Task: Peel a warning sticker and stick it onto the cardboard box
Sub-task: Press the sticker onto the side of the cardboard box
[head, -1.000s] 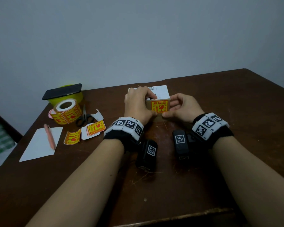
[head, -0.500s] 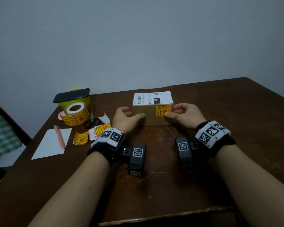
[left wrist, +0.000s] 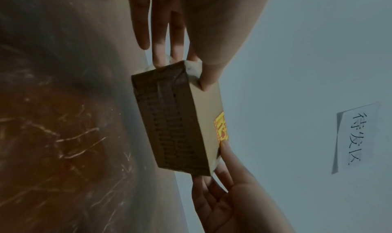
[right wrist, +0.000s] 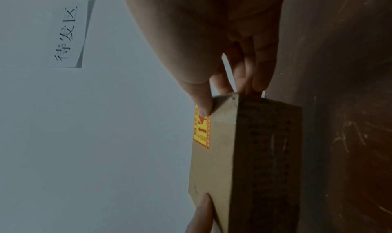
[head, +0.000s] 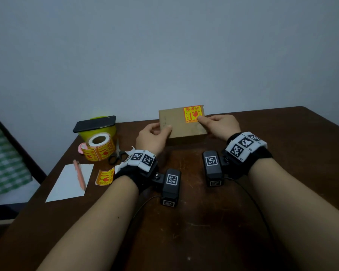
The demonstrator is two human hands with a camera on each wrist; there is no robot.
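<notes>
The brown cardboard box (head: 179,124) is lifted off the table and tilted up, its broad face toward me. A yellow and red warning sticker (head: 192,114) sits flat on that face near the upper right corner. My left hand (head: 155,133) grips the box's left end, thumb on the front face. My right hand (head: 218,125) grips the right end, its thumb pressing the sticker's lower right corner. In the wrist views the box (left wrist: 180,122) (right wrist: 244,161) hangs between both hands, fingers behind it, with the sticker (left wrist: 221,129) (right wrist: 201,131) seen edge-on.
At the left of the table (head: 204,231) stand a sticker roll (head: 98,146), a yellow container with a phone (head: 95,123) on top, scissors (head: 116,155), a loose sticker (head: 105,177), and white paper (head: 69,184) with a pen (head: 79,175). A paper note (left wrist: 356,136) hangs on the wall.
The box stood on the table with its white label up; both hands have lifted it and tipped it so the stickered face turns toward me. The left hand now grips its left end.
</notes>
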